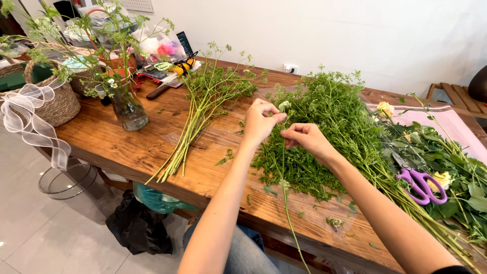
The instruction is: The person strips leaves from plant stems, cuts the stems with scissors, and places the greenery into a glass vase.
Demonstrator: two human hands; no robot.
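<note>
My left hand (260, 120) pinches the top of a thin green flower stem (287, 203) just under its small white bud (284, 105). My right hand (306, 139) is closed on the same stem a little lower, fingers pulling at its side leaves. The stem hangs down past the wooden table's front edge (152, 157). Both hands are above a big heap of feathery green stems (335, 116).
A bundle of stripped stems (198, 122) lies left of my hands. A glass vase (128, 109) with white flowers and woven baskets (53, 99) stand at the far left. Purple scissors (421, 183) rest on leafy roses (456, 177) at right. Dark bags (137, 223) sit on the floor.
</note>
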